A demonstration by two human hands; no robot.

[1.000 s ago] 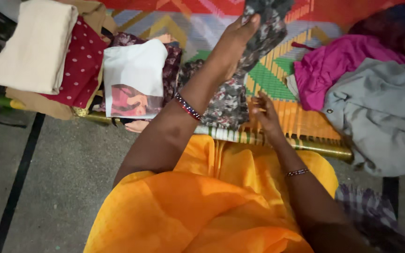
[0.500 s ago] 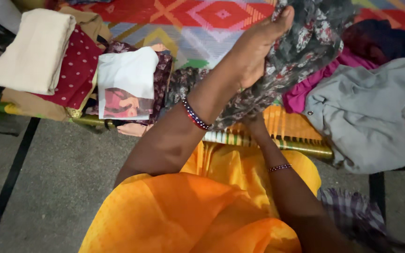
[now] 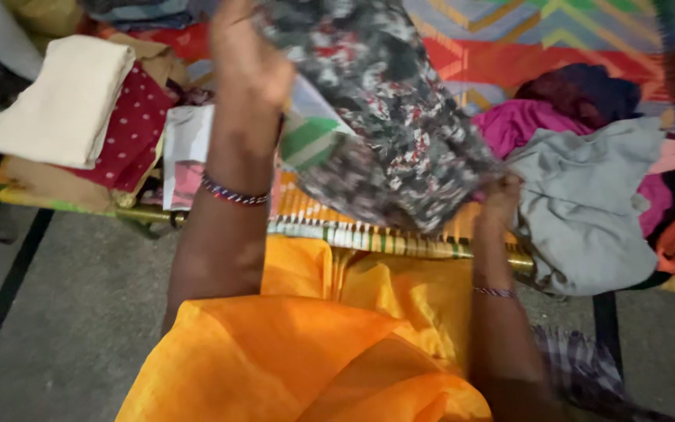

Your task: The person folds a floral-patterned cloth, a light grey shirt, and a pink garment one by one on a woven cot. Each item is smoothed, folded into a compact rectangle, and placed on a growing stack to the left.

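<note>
The bed [image 3: 400,238], a woven cot with a striped mat in many colours, carried everything, and its front edge ran just in front of the person's orange wrap [image 3: 306,352]. Above the middle of that edge hung the dark flowered cloth [image 3: 400,133], lifted clear of the mat. The left hand [image 3: 248,59] was closed on its upper part, raised high; the right hand [image 3: 501,195] gripped its lower corner, low and just above the front edge.

The likeliest slip looked to be the cloth sagging or sliding out of one grip, since it hung loose between a high hand and a low one, and a free end could have dropped past the front edge to the floor [image 3: 64,312]. It could also have brushed the heap at the right.

That heap crowded the right end: a grey garment [image 3: 587,203] spilling over the front edge, with a magenta one [image 3: 521,125] and a dark one [image 3: 587,90] behind it, all close to the right hand. At the left end lay a folded cream cloth [image 3: 64,101] on a red dotted one [image 3: 130,137], well apart from the hands, and a white folded piece [image 3: 189,148] sat just beside the left forearm. Free mat lay only in the middle.
</note>
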